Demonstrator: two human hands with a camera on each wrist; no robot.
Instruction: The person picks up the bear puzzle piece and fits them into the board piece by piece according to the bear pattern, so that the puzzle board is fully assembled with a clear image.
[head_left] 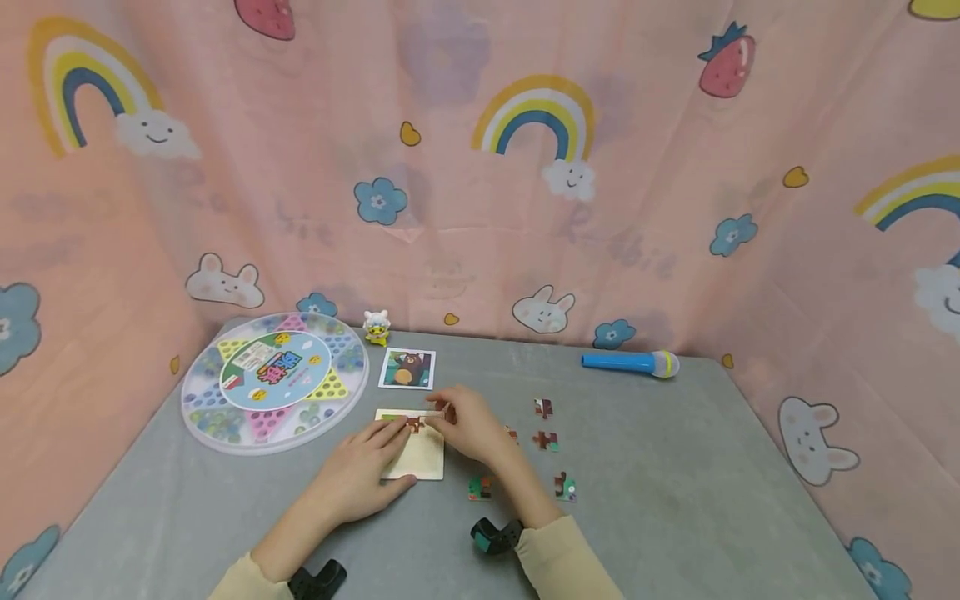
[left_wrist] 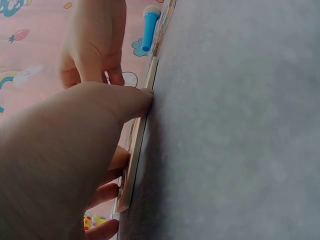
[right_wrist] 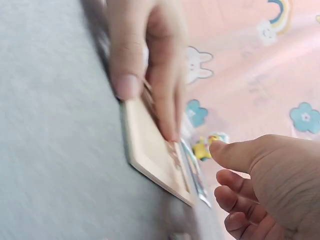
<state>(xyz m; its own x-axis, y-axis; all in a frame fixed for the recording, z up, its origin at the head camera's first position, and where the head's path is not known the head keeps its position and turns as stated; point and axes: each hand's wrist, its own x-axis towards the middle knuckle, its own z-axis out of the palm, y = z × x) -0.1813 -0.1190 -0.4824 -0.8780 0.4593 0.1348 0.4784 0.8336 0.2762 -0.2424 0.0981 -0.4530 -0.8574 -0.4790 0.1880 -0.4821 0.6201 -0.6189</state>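
A pale wooden puzzle board [head_left: 423, 460] lies on the table, with green and brown puzzle pieces [head_left: 415, 424] along its far side. My left hand [head_left: 360, 473] rests on it, fingers fairly straight on the pieces and thumb at the near edge [left_wrist: 134, 170]. Over the board's far right corner hovers my right hand [head_left: 468, 423]. In the right wrist view that right hand [right_wrist: 260, 185] has its thumb out and fingers loosely bent, apart from the board [right_wrist: 145, 145]; no piece shows in it. Several loose pieces [head_left: 546, 440] lie to the right, one partly hidden by the right forearm.
Behind the board lies a bear picture card [head_left: 407, 369]. A round Chinese checkers board [head_left: 273, 383] is at the left, beside a small figurine [head_left: 377, 327]. A blue toy microphone [head_left: 630, 363] lies at the back right. A pink curtain [head_left: 465, 250] hangs behind the grey table [head_left: 675, 500].
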